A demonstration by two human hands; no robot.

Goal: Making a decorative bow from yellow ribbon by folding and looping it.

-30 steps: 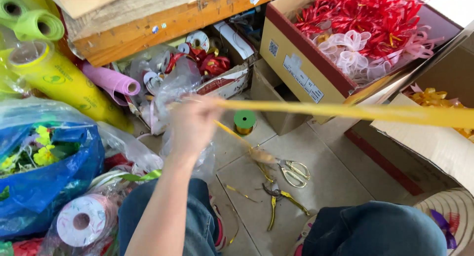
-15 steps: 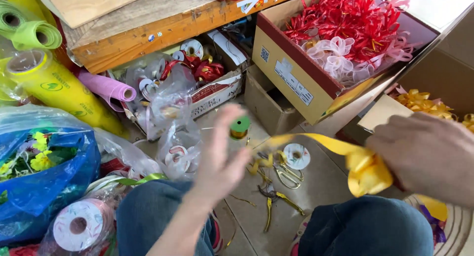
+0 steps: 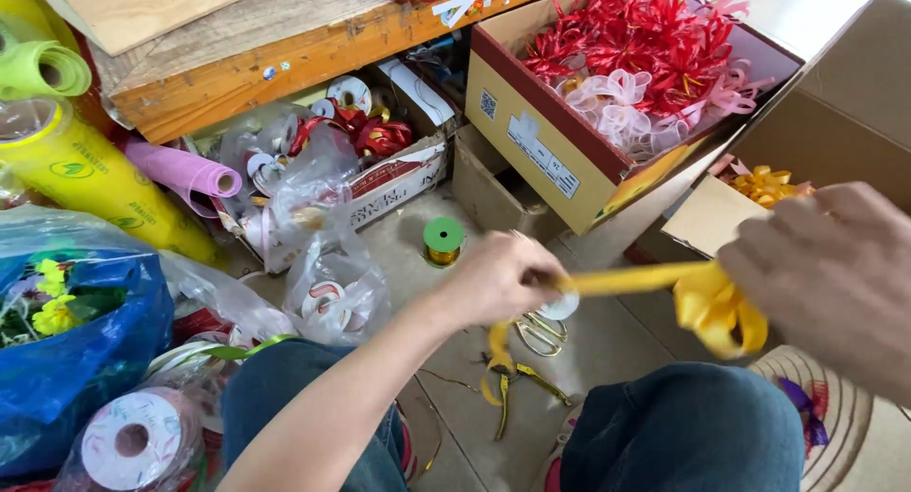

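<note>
Looping yellow ribbon (image 3: 626, 280) into a bow (image 3: 714, 307) above the floor, left hand (image 3: 503, 277) pinching the strand taut, right hand (image 3: 835, 274) clamped on the loops; probably another loop folded onto the bow.

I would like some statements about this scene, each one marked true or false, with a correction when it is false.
1. The left hand pinches a yellow ribbon. True.
2. The right hand holds loops of the same ribbon. True.
3. The open cardboard box at the top holds mostly blue bows. False: the bows are mostly red, with some pale pink ones.
4. The green-topped spool stands on the floor beyond the left hand. True.
5. The pliers are in the right hand. False: they lie on the floor between the knees.
</note>
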